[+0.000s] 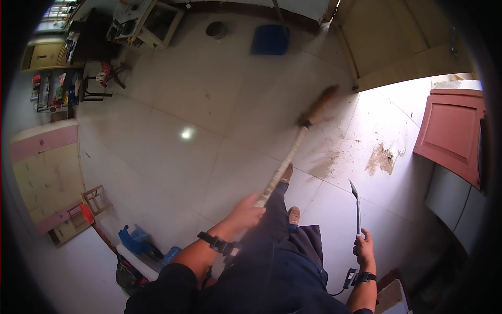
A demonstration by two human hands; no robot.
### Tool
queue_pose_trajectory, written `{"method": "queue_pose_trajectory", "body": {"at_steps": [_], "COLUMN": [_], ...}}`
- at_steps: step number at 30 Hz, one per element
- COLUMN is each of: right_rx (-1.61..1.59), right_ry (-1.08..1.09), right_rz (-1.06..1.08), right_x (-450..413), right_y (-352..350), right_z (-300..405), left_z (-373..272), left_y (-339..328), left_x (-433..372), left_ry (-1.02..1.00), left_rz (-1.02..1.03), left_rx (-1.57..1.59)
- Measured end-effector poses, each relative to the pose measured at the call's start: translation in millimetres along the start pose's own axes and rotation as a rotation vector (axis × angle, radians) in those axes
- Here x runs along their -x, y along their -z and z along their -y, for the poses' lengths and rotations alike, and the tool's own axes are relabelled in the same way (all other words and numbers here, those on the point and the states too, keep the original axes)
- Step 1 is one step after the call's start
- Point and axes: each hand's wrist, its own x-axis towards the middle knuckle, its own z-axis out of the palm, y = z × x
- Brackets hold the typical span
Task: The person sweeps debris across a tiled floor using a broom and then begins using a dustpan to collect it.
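Note:
My left hand (246, 212) grips the wrapped handle of a broom (285, 163). The broom's brush head (319, 104) is blurred and lies over the tiled floor, just left of the open doorway. In my right hand (364, 248) is a thin metal rod tool (358, 210) with a pointed, flattened tip, held apart from the broom and aimed away from me. Sandy dirt (326, 163) is spread over the tiles near my shoes (294, 216). A second dirt patch (380, 160), with bits of green in it, lies farther right in the bright light.
A blue dustpan (270, 40) with an upright handle stands by the far wall, left of a wooden door (392, 39). Beside it is a small bucket (216, 30). A red cabinet (451, 133) borders the right; a small wooden chair (92, 202) and blue plastic items (137, 239) sit left.

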Motion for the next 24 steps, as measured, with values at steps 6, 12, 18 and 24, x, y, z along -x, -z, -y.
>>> {"method": "queue_pose_trajectory", "body": {"at_steps": [6, 12, 18, 24], "right_rx": [-0.047, -0.06, -0.157, -0.191], "right_ry": [-0.016, -0.055, -0.085, -0.087], "right_rz": [-0.016, -0.053, -0.095, -0.165], "right_x": [-8.5, -10.1, -16.3, -24.4], "right_y": [-0.3, 5.6, 20.9, 48.9], "right_z": [10.6, -0.4, -32.0, -56.2], "left_z": [-36.2, -87.6, -46.8, -89.5], "left_y": [65.8, 48.1, -32.7, -42.9], "left_x": [-89.7, -154.2, -119.3, -228.7], "left_ry": [-0.27, -0.14, -0.222, -1.072], "left_rz": [-0.555, -0.464, -0.197, -0.392], "left_rx": [-0.617, -0.353, -0.475, -1.254]}}
